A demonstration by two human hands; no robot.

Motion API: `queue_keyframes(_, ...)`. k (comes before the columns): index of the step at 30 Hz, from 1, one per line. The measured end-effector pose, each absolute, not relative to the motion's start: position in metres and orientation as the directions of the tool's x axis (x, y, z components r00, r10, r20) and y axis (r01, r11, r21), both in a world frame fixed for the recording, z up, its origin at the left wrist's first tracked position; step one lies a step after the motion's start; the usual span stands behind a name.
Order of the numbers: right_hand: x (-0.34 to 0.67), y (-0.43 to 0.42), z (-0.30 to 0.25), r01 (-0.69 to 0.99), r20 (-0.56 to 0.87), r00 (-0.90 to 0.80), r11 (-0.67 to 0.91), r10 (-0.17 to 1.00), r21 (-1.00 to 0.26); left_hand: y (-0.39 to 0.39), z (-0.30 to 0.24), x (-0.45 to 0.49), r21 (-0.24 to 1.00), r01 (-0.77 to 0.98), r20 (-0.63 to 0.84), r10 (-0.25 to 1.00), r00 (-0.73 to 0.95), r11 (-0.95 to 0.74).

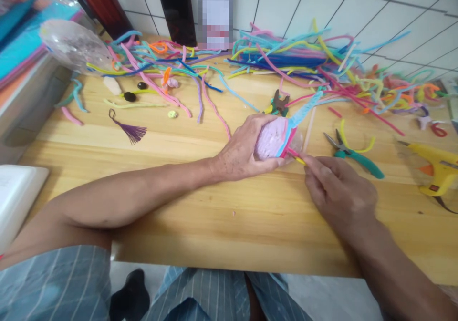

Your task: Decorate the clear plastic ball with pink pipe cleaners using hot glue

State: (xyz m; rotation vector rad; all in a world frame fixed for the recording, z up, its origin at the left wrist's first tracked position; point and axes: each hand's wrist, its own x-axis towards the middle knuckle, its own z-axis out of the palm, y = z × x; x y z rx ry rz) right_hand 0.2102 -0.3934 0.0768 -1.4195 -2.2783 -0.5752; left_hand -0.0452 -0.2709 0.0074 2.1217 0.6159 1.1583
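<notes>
My left hand (243, 149) is wrapped round a rounded craft piece (269, 139) covered in lilac pipe cleaner, with light blue and hot pink bands along its right side. Part of it at the right looks like clear plastic. A fuzzy light blue strand (304, 112) sticks up from its top. At the lower right, my right hand (338, 185) pinches a thin yellow and pink pipe cleaner (297, 157) against the piece. The fingertips partly hide that strand. Just beyond the piece lie cutting pliers (279, 104) with yellow and green handles.
Long-nose pliers (352, 155) and a yellow glue gun (438, 166) lie to the right. Loose pipe cleaners (286, 58) pile up along the tiled wall. A purple tassel (129, 128), a clear plastic bottle (73, 44) and a white box (21, 192) are at left.
</notes>
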Motion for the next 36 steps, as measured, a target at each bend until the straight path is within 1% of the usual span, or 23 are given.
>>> queue_keyframes(4,0.2106,-0.3937,0.076,0.919,0.494,-0.388,0.368,0.778,0.142,-0.271,0.0094,-0.0451,0.738,0.127,0.523,0.68,0.514,-0.663)
queue_keyframes(10,0.2111,-0.3947,0.0742,0.924,0.502,-0.336,0.382,0.797,0.011,-0.268,0.0052,-0.0433,0.721,0.161,0.497,0.665,0.558,-0.674)
queue_keyframes(12,0.2113,-0.3947,0.074,0.922,0.502,-0.343,0.386,0.794,0.019,-0.2678,0.004,-0.0433,0.703,0.168,0.503,0.65,0.569,-0.691)
queue_keyframes(16,0.2109,-0.3936,0.0749,0.909,0.53,-0.392,0.406,0.752,0.096,-0.2697,0.0059,-0.0443,0.683,0.175,0.517,0.638,0.571,-0.71)
queue_keyframes(19,0.2095,-0.3928,0.0766,0.917,0.511,-0.386,0.379,0.768,0.124,-0.2711,0.0082,-0.0445,0.69,0.189,0.504,0.651,0.567,-0.699)
queue_keyframes(25,0.209,-0.3925,0.0771,0.906,0.53,-0.406,0.403,0.744,0.129,-0.2724,0.0088,-0.0433,0.685,0.188,0.519,0.653,0.551,-0.704)
queue_keyframes(29,0.2104,-0.3927,0.0748,0.919,0.514,-0.379,0.38,0.77,0.108,-0.2729,0.0097,-0.0428,0.707,0.194,0.495,0.672,0.55,-0.68)
queue_keyframes(32,0.2104,-0.3929,0.0741,0.917,0.519,-0.376,0.389,0.768,0.088,-0.272,0.0083,-0.0426,0.701,0.172,0.511,0.657,0.554,-0.692)
queue_keyframes(36,0.2104,-0.3927,0.074,0.899,0.549,-0.397,0.432,0.736,0.071,-0.2698,0.0034,-0.0419,0.678,0.153,0.546,0.632,0.549,-0.719)
